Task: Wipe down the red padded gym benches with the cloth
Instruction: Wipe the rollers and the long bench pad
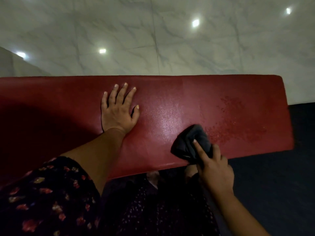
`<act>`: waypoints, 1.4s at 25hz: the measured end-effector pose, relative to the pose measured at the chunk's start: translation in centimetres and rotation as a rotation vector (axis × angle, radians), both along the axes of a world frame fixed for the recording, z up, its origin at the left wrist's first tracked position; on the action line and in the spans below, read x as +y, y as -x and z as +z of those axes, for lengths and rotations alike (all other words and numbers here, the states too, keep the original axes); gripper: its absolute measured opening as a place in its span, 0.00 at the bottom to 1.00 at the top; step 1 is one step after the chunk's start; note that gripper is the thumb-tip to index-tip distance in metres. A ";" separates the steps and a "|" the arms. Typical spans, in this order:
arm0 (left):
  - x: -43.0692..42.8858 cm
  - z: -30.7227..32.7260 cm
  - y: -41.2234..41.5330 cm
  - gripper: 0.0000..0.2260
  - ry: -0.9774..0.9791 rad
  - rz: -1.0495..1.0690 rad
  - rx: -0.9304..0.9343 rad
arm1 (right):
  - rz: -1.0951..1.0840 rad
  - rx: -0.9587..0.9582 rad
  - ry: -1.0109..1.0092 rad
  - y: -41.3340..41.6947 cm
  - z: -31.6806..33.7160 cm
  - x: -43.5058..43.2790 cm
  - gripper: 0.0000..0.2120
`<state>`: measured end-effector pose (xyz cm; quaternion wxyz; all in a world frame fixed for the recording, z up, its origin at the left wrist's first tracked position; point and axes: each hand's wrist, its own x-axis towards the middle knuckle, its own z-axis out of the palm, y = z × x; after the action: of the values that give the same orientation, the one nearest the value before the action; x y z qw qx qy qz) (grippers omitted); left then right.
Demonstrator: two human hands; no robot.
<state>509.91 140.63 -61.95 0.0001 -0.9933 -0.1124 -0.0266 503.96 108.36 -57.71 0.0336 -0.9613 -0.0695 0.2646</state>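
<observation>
- Bench (pixel 170 103): one red padded top in view, running left to right in front of the person. The task speaks of benches in the plural; no other is visible.
- Cloth (pixel 192 142): one, dark grey, bunched, lying on the bench near its front edge.
- Right hand (pixel 215 169): grips the cloth, fingers curled round its near side, index finger laid out along the top. Cloth pressed to the pad.
- Left hand (pixel 119 108): flat on the bench, fingers spread and straight, holding nothing. Well left of the cloth and further from the person; looks like a brace.
- Droplets (pixel 233 120): a speckled patch just right of and beyond the cloth, reaching toward the bench's right end. Judged wet and not yet wiped.
- Pad between cloth and left hand: an even sheen, no beads. Judged already passed over, though this cannot be confirmed.
- Pad left of the left hand: in shadow; condition cannot be told.
- Progress estimate: mid-way on this bench. Remaining: the beaded right end, possibly the shadowed left part, then any other benches.
- Count: bench 1, cloth 1, hands 2, droplet patches 1.
- Surround: pale marbled floor (pixel 153 40) beyond the bench, showing four light reflections.
</observation>
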 end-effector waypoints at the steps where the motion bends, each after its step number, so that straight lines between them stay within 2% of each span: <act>1: 0.1 0.0 -0.1 0.27 0.001 -0.001 0.001 | 0.007 -0.010 0.012 -1.4 0.0 0.5 0.42; 5: 0.1 0.2 -0.1 0.27 0.004 -0.002 0.028 | 0.079 -0.044 0.039 -9.4 -0.3 3.4 0.33; 9: 0.1 0.1 -0.1 0.27 0.015 0.008 0.030 | 0.117 -0.108 0.016 -17.6 -0.8 7.0 0.31; 11: 0.1 0.0 -0.1 0.27 0.010 0.002 0.014 | 0.068 -0.070 -0.003 -20.4 -1.3 7.7 0.31; 14: 0.1 0.0 0.0 0.27 -0.014 -0.012 -0.010 | -0.152 0.043 -0.133 -22.3 -1.6 8.5 0.31; 17: 0.0 0.2 -0.1 0.26 -0.012 -0.013 -0.014 | -0.248 0.105 -0.220 -21.0 -1.2 8.5 0.31; 21: -0.1 0.7 -0.1 0.25 0.000 -0.033 0.003 | -0.178 0.129 -0.192 -15.6 -0.2 5.7 0.32; 24: -0.5 1.1 0.1 0.21 0.009 -0.162 -0.095 | -0.134 0.161 -0.145 -9.5 -0.2 1.8 0.36; 27: -2.8 1.8 -0.5 0.24 0.059 -0.314 -0.101 | -0.113 0.182 -0.120 -3.1 -0.1 -2.0 0.40; 31: -9.1 1.1 -4.1 0.27 0.092 -0.304 0.039 | -0.121 0.230 -0.069 1.7 -0.1 -5.8 0.41; 35: -13.6 -1.5 -5.6 0.30 0.029 -0.209 0.249 | -0.150 0.209 -0.036 1.5 -0.6 -7.2 0.37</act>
<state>515.51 126.99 -63.48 -0.0029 -0.9951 -0.0079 0.0985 502.49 101.16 -58.35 0.0777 -0.9302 0.0017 0.3587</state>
